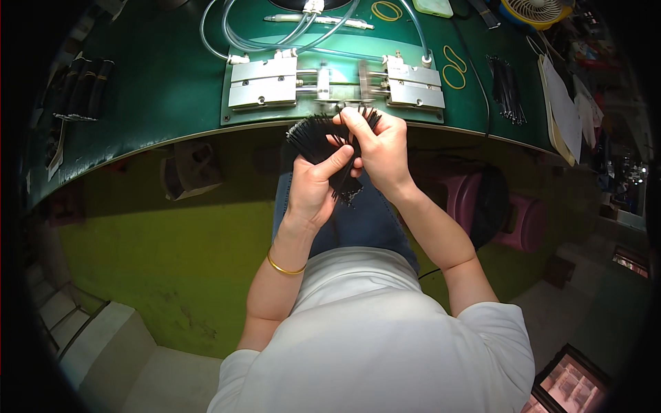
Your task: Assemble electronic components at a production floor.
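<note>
A fanned-out bundle of thin black wires (311, 139) with pale tips is gripped in my left hand (313, 184), thumb across it, just off the table's front edge. My right hand (382, 146) is closed at the bundle's right side. Its thumb and forefinger pinch a black wire at the middle of a small pneumatic fixture; the fingers partly cover that wire's end. Two silver air cylinders, a left one (263, 84) and a right one (414, 84), face each other on the fixture's green base plate (237, 117). The jaws between them are blurred.
Clear air hoses (237, 45) loop behind the fixture. A white pen (320, 21) and yellow rubber bands (454, 67) lie on the green table (158, 76). Black wire bundles lie at left (86, 89) and right (506, 89). A small fan (537, 9) stands far right; pink stools (463, 196) stand below.
</note>
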`<action>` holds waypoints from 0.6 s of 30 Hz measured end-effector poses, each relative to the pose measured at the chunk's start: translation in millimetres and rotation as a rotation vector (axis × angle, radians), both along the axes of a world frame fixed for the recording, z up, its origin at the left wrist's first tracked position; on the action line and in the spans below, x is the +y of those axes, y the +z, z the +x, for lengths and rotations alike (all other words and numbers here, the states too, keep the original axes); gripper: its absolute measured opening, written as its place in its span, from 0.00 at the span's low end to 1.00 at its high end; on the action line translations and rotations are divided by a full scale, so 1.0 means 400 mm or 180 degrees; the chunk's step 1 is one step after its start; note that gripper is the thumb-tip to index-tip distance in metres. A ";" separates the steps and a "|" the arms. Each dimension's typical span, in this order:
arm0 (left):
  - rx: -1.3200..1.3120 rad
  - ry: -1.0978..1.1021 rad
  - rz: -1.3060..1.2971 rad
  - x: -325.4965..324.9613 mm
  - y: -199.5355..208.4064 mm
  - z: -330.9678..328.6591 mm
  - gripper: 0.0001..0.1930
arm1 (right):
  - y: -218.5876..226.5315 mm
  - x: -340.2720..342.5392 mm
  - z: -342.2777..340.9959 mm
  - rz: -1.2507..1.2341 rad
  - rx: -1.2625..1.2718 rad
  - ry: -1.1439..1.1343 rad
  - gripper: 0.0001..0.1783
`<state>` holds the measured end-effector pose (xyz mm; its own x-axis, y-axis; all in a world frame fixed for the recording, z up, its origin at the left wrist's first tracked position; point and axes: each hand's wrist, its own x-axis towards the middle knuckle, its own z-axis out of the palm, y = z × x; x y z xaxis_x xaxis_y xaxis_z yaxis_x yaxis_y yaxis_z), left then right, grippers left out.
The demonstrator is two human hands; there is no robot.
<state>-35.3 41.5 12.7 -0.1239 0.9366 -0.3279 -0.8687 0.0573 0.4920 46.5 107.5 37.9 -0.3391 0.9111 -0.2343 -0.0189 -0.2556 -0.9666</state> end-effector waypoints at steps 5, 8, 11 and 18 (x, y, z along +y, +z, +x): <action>-0.0017 -0.0072 0.0005 0.002 0.003 -0.001 0.04 | -0.002 0.001 0.002 0.0012 0.0072 -0.0061 0.12; -0.0095 -0.0046 -0.0034 0.002 0.007 -0.001 0.04 | 0.001 0.000 0.003 -0.0021 0.0074 -0.0080 0.13; -0.0120 -0.0112 0.0014 -0.002 -0.001 -0.005 0.03 | 0.001 -0.004 0.006 0.0146 0.0096 0.0140 0.12; -0.0054 -0.0074 -0.0055 -0.006 0.001 -0.002 0.04 | 0.010 -0.007 0.000 0.0029 0.0055 -0.0020 0.12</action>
